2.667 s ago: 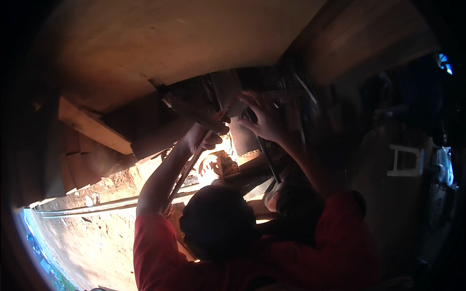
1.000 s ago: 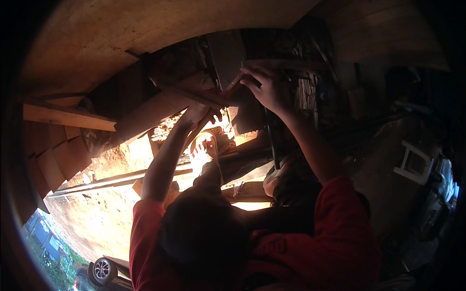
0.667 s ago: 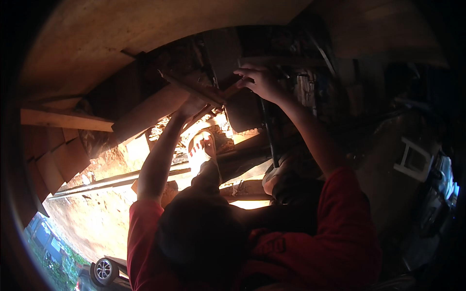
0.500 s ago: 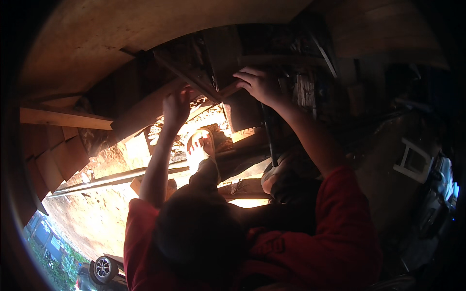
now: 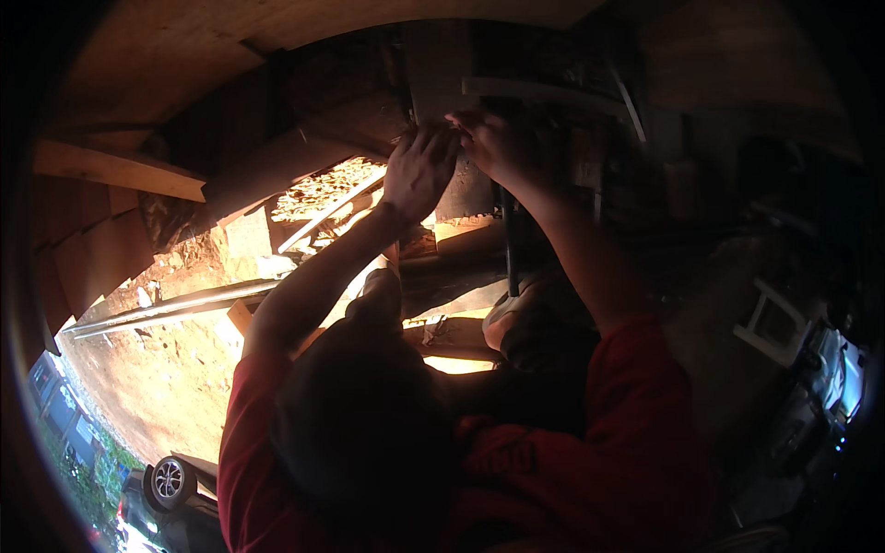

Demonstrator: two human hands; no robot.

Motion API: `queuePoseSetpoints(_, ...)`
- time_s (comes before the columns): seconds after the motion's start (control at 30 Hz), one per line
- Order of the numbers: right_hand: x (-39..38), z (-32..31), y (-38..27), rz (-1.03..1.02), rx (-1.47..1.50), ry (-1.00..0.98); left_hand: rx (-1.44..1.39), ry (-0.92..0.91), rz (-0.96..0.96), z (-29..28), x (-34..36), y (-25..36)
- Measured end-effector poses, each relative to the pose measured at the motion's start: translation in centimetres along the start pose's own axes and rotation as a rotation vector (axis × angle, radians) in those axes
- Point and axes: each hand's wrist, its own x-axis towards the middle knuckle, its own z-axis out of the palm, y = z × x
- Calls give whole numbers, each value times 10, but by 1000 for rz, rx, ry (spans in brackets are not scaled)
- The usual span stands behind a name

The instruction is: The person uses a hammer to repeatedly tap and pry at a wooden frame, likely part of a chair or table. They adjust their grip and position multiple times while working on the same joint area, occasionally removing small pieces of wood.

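My left hand and my right hand are close together in front of me, fingertips nearly meeting. Both sets of fingers are bent and closed; what they pinch, if anything, is in shadow and cannot be made out. They are over the near end of a dark upright board. A brown plank slants up toward my left hand from the left. Below that plank, sunlit wood shavings cover the ground, with a pale wooden strip lying across them.
A dark rod stands below my right forearm. At the left, a wooden beam juts out above stacked flat boards. A long pole crosses the ground. A white frame is at the right; a car wheel shows lower left.
My left hand has moved right and come up beside my right hand. My right hand has turned inward, its fingers closing. The slanted wooden piece between them has shifted, and the view has moved slightly.
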Motion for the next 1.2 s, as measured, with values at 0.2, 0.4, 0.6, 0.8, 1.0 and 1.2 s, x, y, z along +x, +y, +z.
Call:
queuePoseSetpoints(0.2,4,0,1,99,51,-66,-540,-14,241,-20,-35,42)
queuePoseSetpoints(0.4,0,2,8,146,0,-112,-565,-9,10,-2,-95,-8)
queuePoseSetpoints(0.6,-4,-2,27,40,-71,-70,-405,446,-435,0,-121,-109)
queuePoseSetpoints(0.8,-2,-9,29,0,-169,-84,-36,445,-353,-25,-19,-202)
queuePoseSetpoints(1.0,2,-5,30,210,-151,-164,533,413,-27,-106,9,-194)
queuePoseSetpoints(1.2,18,-10,29,236,22,-193,49,378,-260,-18,-73,-84)
